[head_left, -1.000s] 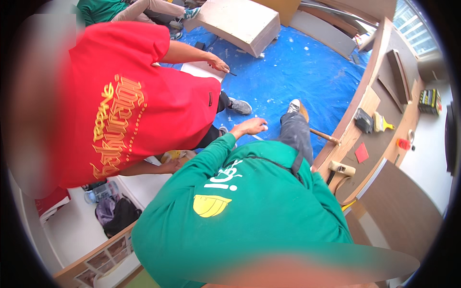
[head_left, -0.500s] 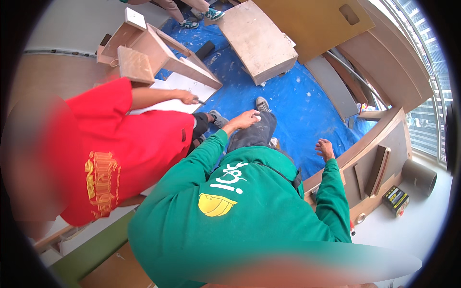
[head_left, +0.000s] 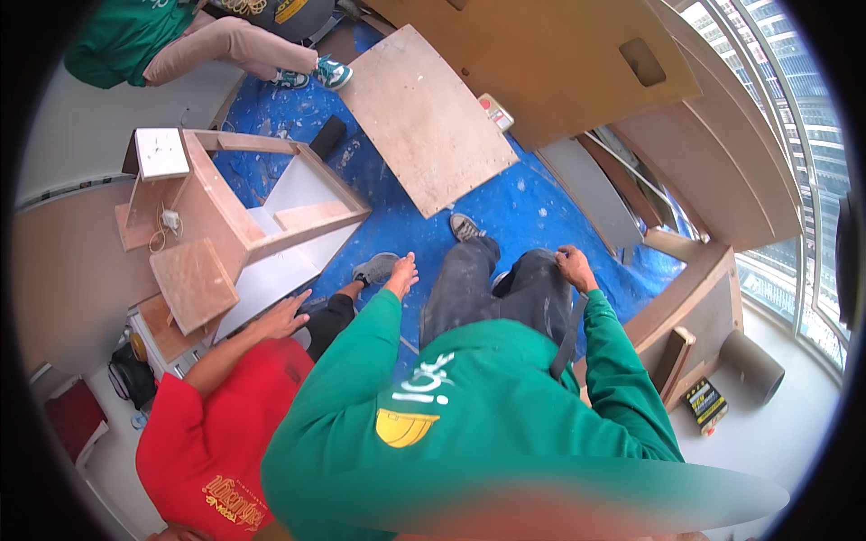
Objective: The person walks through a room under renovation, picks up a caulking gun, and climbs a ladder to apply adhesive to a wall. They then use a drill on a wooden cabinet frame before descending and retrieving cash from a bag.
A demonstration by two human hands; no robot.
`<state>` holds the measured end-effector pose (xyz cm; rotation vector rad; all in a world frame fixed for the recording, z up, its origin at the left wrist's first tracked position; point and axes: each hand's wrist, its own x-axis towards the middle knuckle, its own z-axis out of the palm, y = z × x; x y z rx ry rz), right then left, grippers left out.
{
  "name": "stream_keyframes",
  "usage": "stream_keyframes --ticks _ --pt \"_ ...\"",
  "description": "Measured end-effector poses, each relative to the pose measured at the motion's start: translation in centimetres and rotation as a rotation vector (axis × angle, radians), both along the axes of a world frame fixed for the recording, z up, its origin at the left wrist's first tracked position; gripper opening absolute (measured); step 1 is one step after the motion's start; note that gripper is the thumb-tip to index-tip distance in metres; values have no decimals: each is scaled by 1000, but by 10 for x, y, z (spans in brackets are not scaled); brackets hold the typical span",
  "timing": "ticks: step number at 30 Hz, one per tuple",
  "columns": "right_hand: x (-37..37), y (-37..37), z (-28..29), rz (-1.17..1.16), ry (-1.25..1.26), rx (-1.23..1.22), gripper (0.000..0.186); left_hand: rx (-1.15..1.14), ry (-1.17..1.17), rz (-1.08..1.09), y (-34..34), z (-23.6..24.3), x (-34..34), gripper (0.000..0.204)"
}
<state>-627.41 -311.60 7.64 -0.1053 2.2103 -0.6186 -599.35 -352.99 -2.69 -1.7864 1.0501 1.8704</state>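
Since the earlier frame the view has swung left, so the open wooden cabinet frame (head_left: 225,203) now lies in full sight on the blue tarp (head_left: 532,207). The right hand (head_left: 574,268) has come in from the low wooden ledge to rest on the person's own right knee.

The left hand (head_left: 402,274) reaches forward with its fingers straight and close together, clamped on nothing. It hovers just beside a grey shoe (head_left: 374,267), probably for balance while leaning in. The right hand's fingers curl over the trouser knee as a brace; whether they grip the cloth I cannot tell.

The white panel (head_left: 271,279) lies flat against the cabinet frame, near the left hand but apart from it. A red-shirted co-worker's hand (head_left: 285,317) presses on its edge, seemingly to keep it from sliding. A loose plywood board (head_left: 424,117) lies beyond, set aside on the tarp.
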Motion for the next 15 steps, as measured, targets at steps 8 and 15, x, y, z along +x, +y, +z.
stream_keyframes --ticks 8,15 --pt "-187 -162 -137 0 50 -155 85 -169 -195 132 -26 -57 -123 89" --pt "-199 -262 -225 -11 -95 -77 98 -281 -151 319 -17 -165 -166 101"
